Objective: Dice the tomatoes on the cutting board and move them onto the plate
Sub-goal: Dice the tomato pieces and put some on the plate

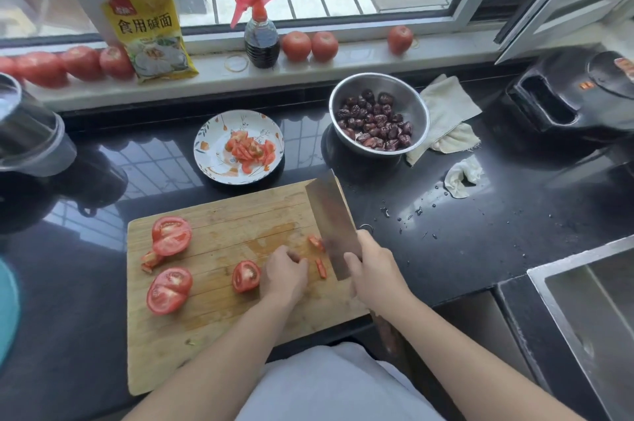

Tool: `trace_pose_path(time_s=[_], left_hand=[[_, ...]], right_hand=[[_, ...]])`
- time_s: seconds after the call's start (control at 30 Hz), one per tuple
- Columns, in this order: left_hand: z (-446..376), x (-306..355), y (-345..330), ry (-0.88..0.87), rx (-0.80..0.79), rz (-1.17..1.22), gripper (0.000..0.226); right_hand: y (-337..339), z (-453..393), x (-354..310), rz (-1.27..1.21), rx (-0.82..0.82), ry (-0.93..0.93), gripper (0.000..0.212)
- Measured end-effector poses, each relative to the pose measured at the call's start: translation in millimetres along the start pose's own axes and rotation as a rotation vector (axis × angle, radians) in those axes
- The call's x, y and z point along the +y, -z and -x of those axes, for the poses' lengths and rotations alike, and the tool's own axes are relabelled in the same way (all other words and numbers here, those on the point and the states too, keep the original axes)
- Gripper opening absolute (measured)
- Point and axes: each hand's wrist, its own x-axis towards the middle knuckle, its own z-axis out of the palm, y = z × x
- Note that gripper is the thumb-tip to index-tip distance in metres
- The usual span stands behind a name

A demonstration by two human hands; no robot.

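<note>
Head view, looking down at the bamboo cutting board (pixel 219 317) on the dark counter. The right hand (pixel 374 269) has its fingers wrapped round the handle of the cleaver (pixel 331 225), blade standing edge-down near the board's right side. The left hand (pixel 283 271) sits just left of the blade, fingers curled down onto the board; it seems to be steadying a bit of tomato under the fingertips, though the hand hides what it holds, so I can't say for sure.

Two small cut pieces (pixel 320 268) lie beside the blade. A tomato quarter (pixel 246 276) sits just beside the left hand, and two scored halves (pixel 170 236) wait at the board's left edge.

Beyond the board, the patterned plate (pixel 206 159) already carries a small heap of diced tomato (pixel 248 149). So by my reckoning it's early to midway: one batch diced and moved, most of the board's tomato left to chop and carry over.
</note>
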Motion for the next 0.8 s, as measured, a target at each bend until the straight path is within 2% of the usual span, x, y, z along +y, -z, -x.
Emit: trace_pose_path(time_s=[0.1, 0.17, 0.23, 0.3, 0.37, 0.4, 0.43, 0.5, 0.53, 0.6, 0.67, 0.8], left_hand=[[7.4, -3.5, 8.4, 0.069, -0.023, 0.227, 0.015], [15.3, -3.4, 21.0, 0.131, 0.019, 0.484, 0.015], [19.6, -3.2, 41.6, 0.121, 0.160, 0.746, 0.021], [20.3, -1.5, 68.1, 0.042, 0.343, 0.895, 0.021], [20.1, 6.4, 87.0, -0.152, 0.401, 0.732, 0.018], [18.3, 10.9, 87.7, -0.274, 0.351, 0.532, 0.015], [16.3, 16.5, 84.0, -0.391, 0.261, 0.284, 0.014], [7.3, 23.0, 61.2, -0.595, 0.042, -0.220, 0.034], [3.2, 24.9, 46.9, -0.663, -0.062, -0.425, 0.047], [-3.6, 28.8, 24.8, -0.768, -0.169, -0.715, 0.062], [-10.6, 31.8, 15.6, -0.817, -0.200, -0.840, 0.067], [-26.5, 35.5, 8.0, -0.853, -0.184, -0.932, 0.069]], right_hand=[[17.4, 2.4, 10.5, -0.021, 0.028, 0.069, 0.007], [21.1, 7.4, 16.0, 0.130, 0.087, 0.233, 0.020], [19.9, 8.5, 27.4, 0.396, 0.141, 0.486, 0.038], [17.0, 5.9, 45.0, 0.635, 0.115, 0.672, 0.043], [18.2, 2.4, 57.4, 0.788, 0.098, 0.768, 0.036], [18.4, 1.1, 61.9, 0.822, 0.090, 0.803, 0.034], [17.7, -0.2, 65.6, 0.840, 0.093, 0.844, 0.033], [15.4, -1.8, 67.6, 0.826, 0.124, 0.920, 0.030], [13.8, -2.4, 67.9, 0.803, 0.150, 0.944, 0.029], [13.9, -3.9, 66.1, 0.761, 0.201, 0.965, 0.027], [16.0, -4.5, 66.5, 0.745, 0.230, 0.971, 0.027], [20.3, 3.8, 76.7, 0.729, 0.233, 0.935, 0.030]])
